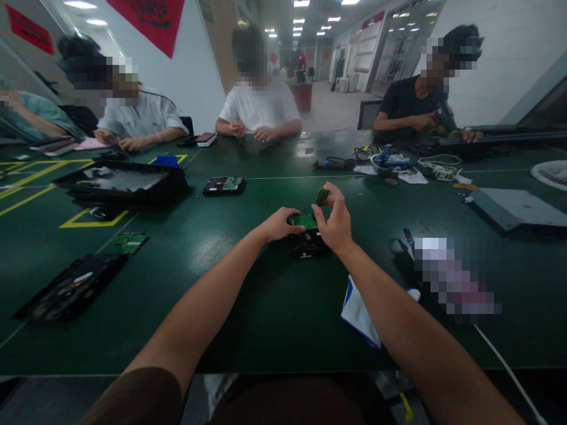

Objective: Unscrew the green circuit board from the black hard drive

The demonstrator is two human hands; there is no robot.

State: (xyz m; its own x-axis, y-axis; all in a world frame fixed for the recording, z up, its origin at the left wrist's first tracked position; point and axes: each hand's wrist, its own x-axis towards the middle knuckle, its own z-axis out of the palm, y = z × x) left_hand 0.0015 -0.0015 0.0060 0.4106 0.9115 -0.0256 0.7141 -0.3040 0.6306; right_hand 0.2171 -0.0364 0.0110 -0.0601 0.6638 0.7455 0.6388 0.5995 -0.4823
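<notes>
In the middle of the green table a hard drive [309, 244] lies with its green circuit board [303, 222] facing up. My left hand [283, 224] grips the drive's left side, its thumb lying along the board's edge. The fingers of my right hand [335, 221] are closed around a screwdriver [323, 193] with a yellow and dark handle. The screwdriver stands roughly upright over the right part of the board; its tip is hidden behind my fingers. Beneath my right forearm lies a white cloth piece with blue edging [361, 316], perhaps a glove.
Another drive [224, 185] lies farther back. Black trays [121, 183], a loose green board [130, 242] and a black casing [71, 287] are on the left. To the right are a grey metal box [522, 208], a bowl of cables [390, 162] and a white cable [505, 369]. Several people sit opposite.
</notes>
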